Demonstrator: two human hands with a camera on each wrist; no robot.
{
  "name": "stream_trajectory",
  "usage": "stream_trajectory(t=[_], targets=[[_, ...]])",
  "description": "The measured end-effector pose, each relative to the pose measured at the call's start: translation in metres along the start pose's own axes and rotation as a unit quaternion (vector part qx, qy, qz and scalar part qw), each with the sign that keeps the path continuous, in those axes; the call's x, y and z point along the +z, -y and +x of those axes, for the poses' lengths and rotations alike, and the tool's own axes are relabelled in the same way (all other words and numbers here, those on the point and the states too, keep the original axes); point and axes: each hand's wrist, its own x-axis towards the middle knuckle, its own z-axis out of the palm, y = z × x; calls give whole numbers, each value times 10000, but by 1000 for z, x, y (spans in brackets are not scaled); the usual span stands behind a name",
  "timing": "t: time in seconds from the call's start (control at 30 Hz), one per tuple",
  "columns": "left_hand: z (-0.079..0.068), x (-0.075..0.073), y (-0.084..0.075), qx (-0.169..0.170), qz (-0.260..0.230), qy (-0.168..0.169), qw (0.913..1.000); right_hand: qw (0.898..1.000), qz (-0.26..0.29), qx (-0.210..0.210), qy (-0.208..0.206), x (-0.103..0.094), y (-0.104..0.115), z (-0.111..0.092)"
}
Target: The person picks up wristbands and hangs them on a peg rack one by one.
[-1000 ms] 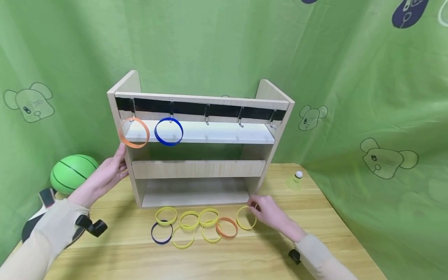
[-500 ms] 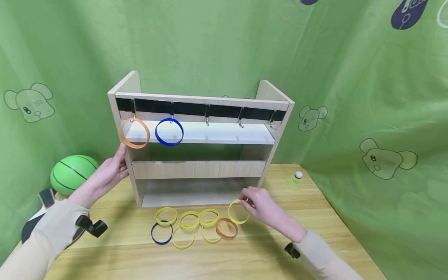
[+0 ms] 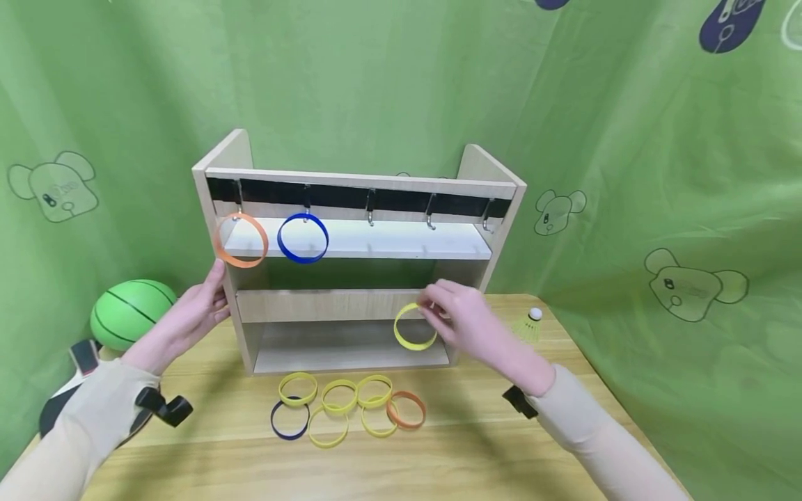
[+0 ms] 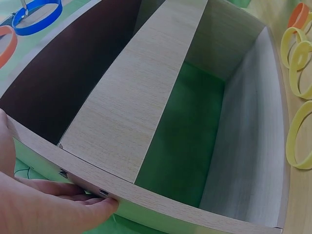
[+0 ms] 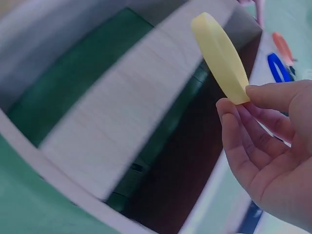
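Observation:
My right hand (image 3: 460, 320) pinches a yellow wristband (image 3: 415, 346) between thumb and fingertips, raised in front of the lower right of a wooden shelf unit (image 3: 357, 305). In the right wrist view the yellow band tilts up from the fingertips. My left hand (image 3: 195, 312) rests against the unit's left side panel (image 4: 161, 197), fingers along its outer face and thumb at the front edge. Along the black strip (image 3: 338, 196) runs a row of metal hooks. An orange wristband (image 3: 241, 263) hangs on the leftmost hook and a blue wristband (image 3: 303, 259) on the one beside it.
On the table (image 3: 263, 470), in front of the unit, lie several yellow wristbands (image 3: 328, 444), a dark blue wristband (image 3: 289, 437) and an orange wristband (image 3: 407, 424). A green ball (image 3: 133, 313) and a paddle (image 3: 59, 403) are at left, a shuttlecock (image 3: 529, 325) at right.
My right hand has lifted the yellow wristband off the table, carrying it up and slightly left to the front of the shelf unit. The left hand stays at the side panel.

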Motion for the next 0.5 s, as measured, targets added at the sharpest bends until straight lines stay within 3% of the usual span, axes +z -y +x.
stream_trajectory(t=[0.27, 0.5], targets=[[-1, 0, 0, 9, 7, 5, 10000, 9992, -31, -349, -173, -29, 10, 39], [-1, 0, 0, 6, -60, -20, 10000, 9962, 106, -644, -576, -45, 12, 73]])
